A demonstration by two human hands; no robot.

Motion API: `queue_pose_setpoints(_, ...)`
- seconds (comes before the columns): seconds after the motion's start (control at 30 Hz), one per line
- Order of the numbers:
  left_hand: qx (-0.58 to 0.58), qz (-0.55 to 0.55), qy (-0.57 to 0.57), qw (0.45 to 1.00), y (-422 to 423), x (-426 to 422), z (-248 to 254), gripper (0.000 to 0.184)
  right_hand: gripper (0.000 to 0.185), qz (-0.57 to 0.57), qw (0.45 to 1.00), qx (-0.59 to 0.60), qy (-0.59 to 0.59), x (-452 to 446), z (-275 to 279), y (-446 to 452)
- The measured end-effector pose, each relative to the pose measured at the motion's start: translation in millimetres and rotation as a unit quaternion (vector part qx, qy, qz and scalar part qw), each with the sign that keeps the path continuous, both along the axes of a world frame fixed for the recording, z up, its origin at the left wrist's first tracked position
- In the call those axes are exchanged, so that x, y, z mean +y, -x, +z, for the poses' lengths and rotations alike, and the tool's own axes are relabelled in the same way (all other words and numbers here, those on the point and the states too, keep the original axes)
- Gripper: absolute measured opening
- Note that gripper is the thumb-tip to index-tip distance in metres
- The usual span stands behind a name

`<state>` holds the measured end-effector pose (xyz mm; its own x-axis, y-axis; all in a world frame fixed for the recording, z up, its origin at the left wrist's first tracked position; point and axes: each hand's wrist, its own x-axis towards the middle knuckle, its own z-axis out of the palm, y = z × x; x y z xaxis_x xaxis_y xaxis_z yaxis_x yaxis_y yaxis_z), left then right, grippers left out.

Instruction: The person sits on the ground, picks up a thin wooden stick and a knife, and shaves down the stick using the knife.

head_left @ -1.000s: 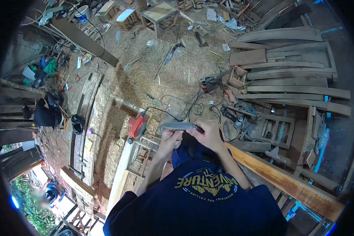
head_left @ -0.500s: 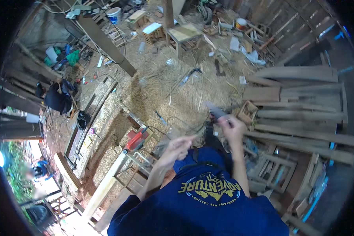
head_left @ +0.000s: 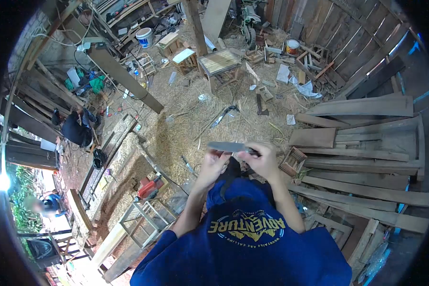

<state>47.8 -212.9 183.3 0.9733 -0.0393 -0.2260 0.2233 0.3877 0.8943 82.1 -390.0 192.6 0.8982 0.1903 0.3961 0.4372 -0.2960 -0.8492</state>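
Note:
My right hand (head_left: 263, 163) is closed around the dark handle of a knife (head_left: 225, 146) with a broad grey blade. The blade lies level in front of my body and points left. Just under its far end, my left hand (head_left: 211, 167) is closed with thumb and fingers pressed together. What those fingers hold, if anything, is hidden. Below both hands is my blue shirt (head_left: 248, 248) with yellow lettering.
A red power tool (head_left: 149, 188) rests on the wooden bench at left. Long boards (head_left: 367, 188) are stacked at right. A wooden post (head_left: 124, 78) slants across the back left. One person (head_left: 76, 128) crouches at left; another (head_left: 55, 204) is outside.
The knife has swung up and left and now lies level over my left hand. My two hands have come closer together. The view has shifted slightly.

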Motion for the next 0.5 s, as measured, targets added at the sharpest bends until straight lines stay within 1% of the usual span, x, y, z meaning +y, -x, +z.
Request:
queue_pose_setpoints(0.07,0.003,-0.057,-0.015,0.998,-3.0,-2.7,6.9,0.016,0.032,0.021,0.997,-0.069,0.025,-12.5,-2.5,-17.2)
queue_pose_setpoints(0.1,0.037,-0.036,0.001,0.999,-3.1,-8.7,13.3,0.012,0.032,0.031,0.994,-0.104,0.035,-17.4,-4.6,-23.7)
queue_pose_setpoints(0.2,0.068,-0.070,0.000,0.995,-11.6,-11.1,28.8,0.010,0.032,0.051,0.994,-0.064,0.068,-37.7,-1.6,-38.1)
queue_pose_setpoints(0.23,0.064,-0.089,0.005,0.994,-17.0,-9.3,19.3,0.015,0.032,0.044,0.994,-0.079,0.057,-39.2,-14.4,-44.0)
queue_pose_setpoints(0.33,0.098,-0.076,0.022,0.992,-31.6,-3.3,40.0,0.025,0.032,-0.096,0.991,-0.084,0.043,-52.6,-44.8,-64.1)
queue_pose_setpoints(0.37,0.085,-0.102,-0.029,0.991,-34.5,5.1,31.6,0.030,0.033,-0.172,0.985,0.018,0.030,-61.3,-59.7,-76.7)
queue_pose_setpoints(0.4,0.099,-0.098,-0.021,0.990,-32.1,10.1,28.3,0.030,0.035,-0.243,0.962,0.122,0.018,-72.3,-72.6,-88.0)
queue_pose_setpoints(0.47,0.119,-0.091,-0.007,0.989,-36.2,22.0,26.0,0.030,0.040,-0.334,0.929,0.150,0.051,-90.6,-65.6,-107.8)
queue_pose_setpoints(0.5,0.122,-0.063,-0.020,0.990,-45.8,30.7,21.2,0.034,0.041,-0.312,0.937,0.142,0.066,-84.9,-61.0,-117.2)
